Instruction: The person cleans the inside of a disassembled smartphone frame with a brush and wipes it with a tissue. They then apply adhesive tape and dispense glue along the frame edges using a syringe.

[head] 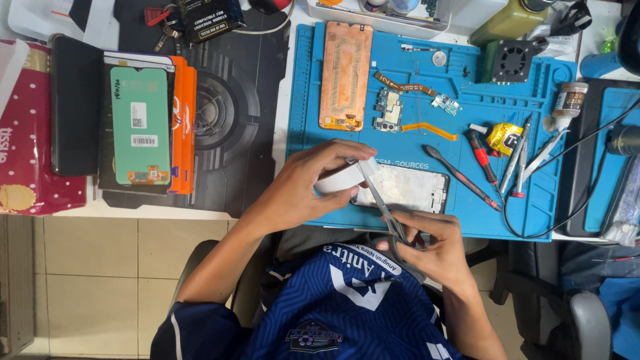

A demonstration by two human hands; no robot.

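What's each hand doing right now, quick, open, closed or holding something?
Left hand: closed on a white tape roll.
Right hand: closed on scissors, blades at the tape.

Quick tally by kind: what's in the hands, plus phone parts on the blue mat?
Tape roll, in left hand: 1
Scissors, in right hand: 1
Phone frame: 1
Copper-coloured back panel: 1
Circuit boards: 2
Total: 6
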